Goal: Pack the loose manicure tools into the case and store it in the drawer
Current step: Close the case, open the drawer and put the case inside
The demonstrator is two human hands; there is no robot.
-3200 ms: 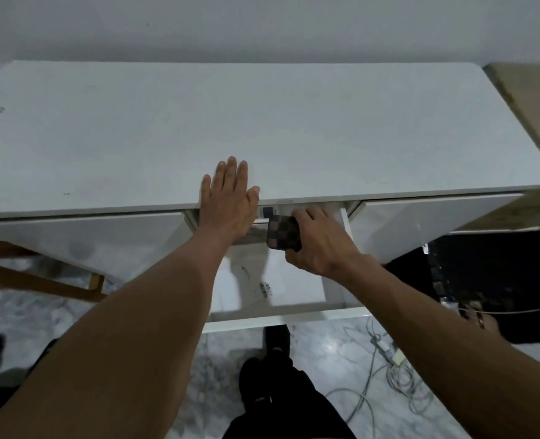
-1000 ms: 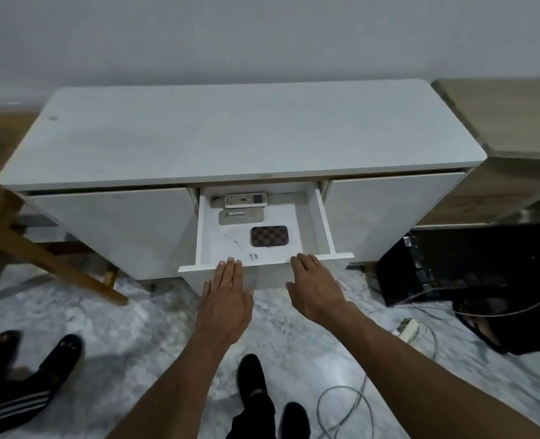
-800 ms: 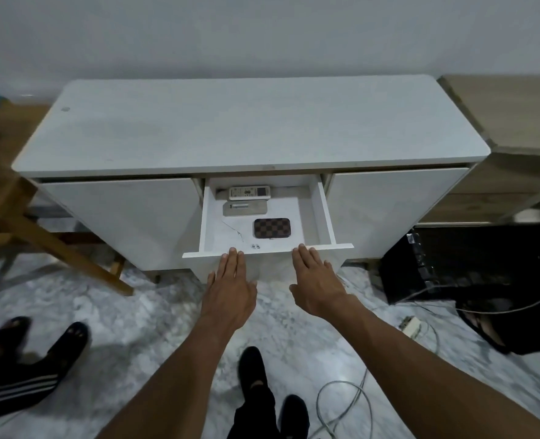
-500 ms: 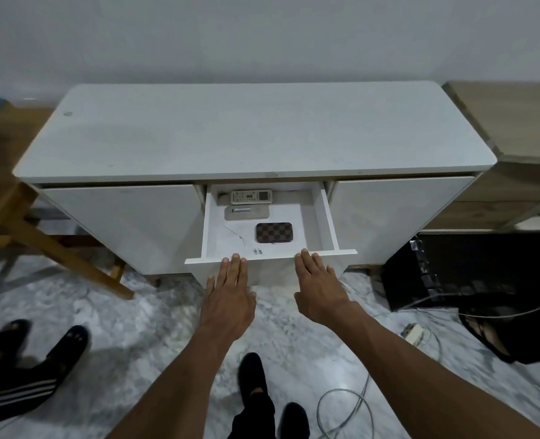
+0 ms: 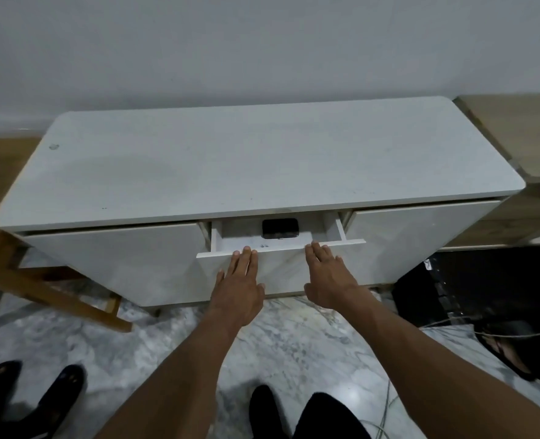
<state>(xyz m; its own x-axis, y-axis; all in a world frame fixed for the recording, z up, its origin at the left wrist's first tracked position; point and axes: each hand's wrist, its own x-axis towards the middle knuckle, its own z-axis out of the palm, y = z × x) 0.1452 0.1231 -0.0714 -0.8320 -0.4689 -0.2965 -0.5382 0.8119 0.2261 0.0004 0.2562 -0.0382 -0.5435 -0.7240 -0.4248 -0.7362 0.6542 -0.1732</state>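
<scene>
The dark checkered manicure case [image 5: 280,228] lies closed inside the white middle drawer [image 5: 281,267] of the white cabinet [image 5: 256,160]. The drawer stands only a little way out, and the cabinet top hides its back half. My left hand [image 5: 238,285] rests flat on the drawer front, fingers spread, fingertips at the top edge. My right hand [image 5: 327,277] lies flat on the front beside it, fingers apart. Neither hand holds anything.
A wooden frame leg [image 5: 56,296] stands at the cabinet's left. A black box [image 5: 471,296] with cords sits on the marble floor at the right. A beige unit [image 5: 522,134] adjoins the cabinet. Another person's dark shoes [image 5: 31,394] are at lower left.
The drawer has slid most of the way in under both flat hands. The remotes at its back are now hidden under the cabinet top.
</scene>
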